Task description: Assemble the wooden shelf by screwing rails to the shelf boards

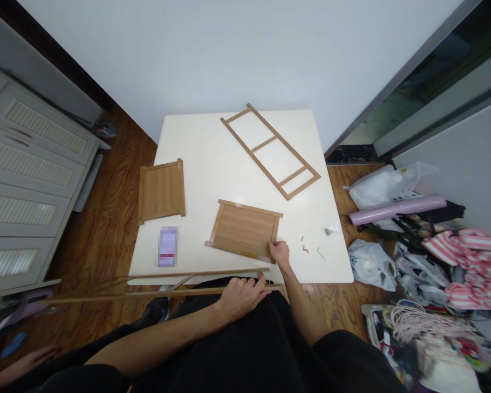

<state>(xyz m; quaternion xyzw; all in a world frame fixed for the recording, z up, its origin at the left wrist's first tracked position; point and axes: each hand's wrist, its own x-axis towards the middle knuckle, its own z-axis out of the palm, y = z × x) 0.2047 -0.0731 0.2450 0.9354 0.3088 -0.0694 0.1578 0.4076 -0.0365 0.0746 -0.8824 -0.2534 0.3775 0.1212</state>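
My left hand [241,297] is closed over the end of a long wooden frame [159,293], which is held edge-on along the table's front edge and reaches far to the left. My right hand [279,252] grips the near right corner of a wooden panel [245,229] lying on the white table [204,147]; its thumb rests on top and its other fingers are partly hidden. Right of that hand lie several small screws [305,249] and an Allen key [321,253].
A second panel [161,191] overhangs the table's left edge, near a blurred-out phone-like rectangle [167,246]. A ladder-like wooden frame [264,144] lies at the back right. A small plastic bag [331,229] sits near the right edge. Another person's hand [39,357] shows at lower left.
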